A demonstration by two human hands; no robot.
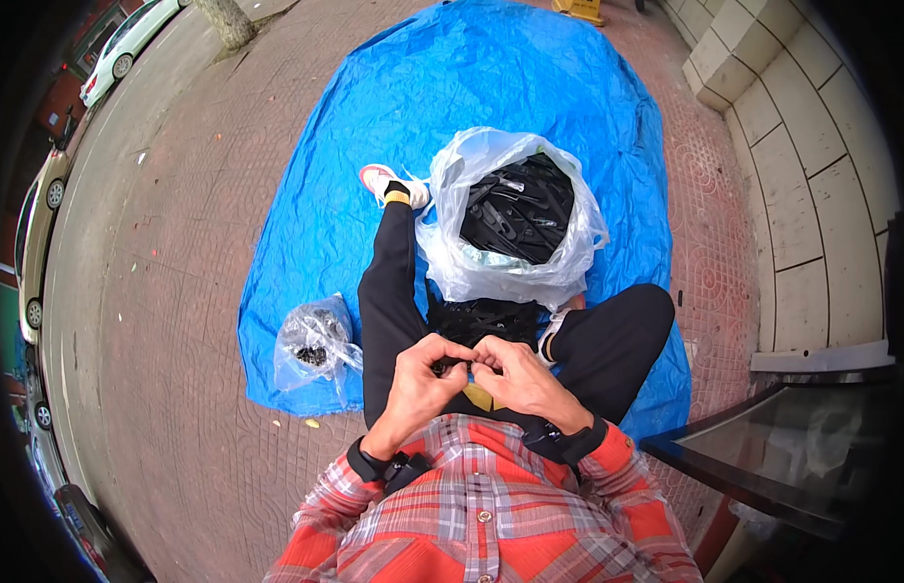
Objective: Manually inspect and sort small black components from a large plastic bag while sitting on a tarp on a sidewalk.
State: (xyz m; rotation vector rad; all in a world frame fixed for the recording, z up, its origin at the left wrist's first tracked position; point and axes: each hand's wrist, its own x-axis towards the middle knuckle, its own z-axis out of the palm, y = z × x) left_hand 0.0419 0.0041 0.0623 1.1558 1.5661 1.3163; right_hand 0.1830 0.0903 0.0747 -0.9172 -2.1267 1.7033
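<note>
My left hand (425,385) and my right hand (526,381) meet in front of my lap, fingertips pinched together and almost touching. Whatever lies between the fingers is too small or too hidden to make out. Just beyond the hands, a heap of black strip-like pieces (486,319) lies between my legs. Past that heap stands an open translucent plastic bag (452,277), filled with long black plastic pieces (515,209). A small yellow patch (479,396) shows beneath my hands; its kind is unclear.
A blue tarp (374,107) covers the paving under me. Left of my leg sits a smaller clear bag (294,335) with small dark parts. A dark-framed glass panel (772,447) is at the right, near a tiled wall (801,214). Parked cars (131,44) line the street at left.
</note>
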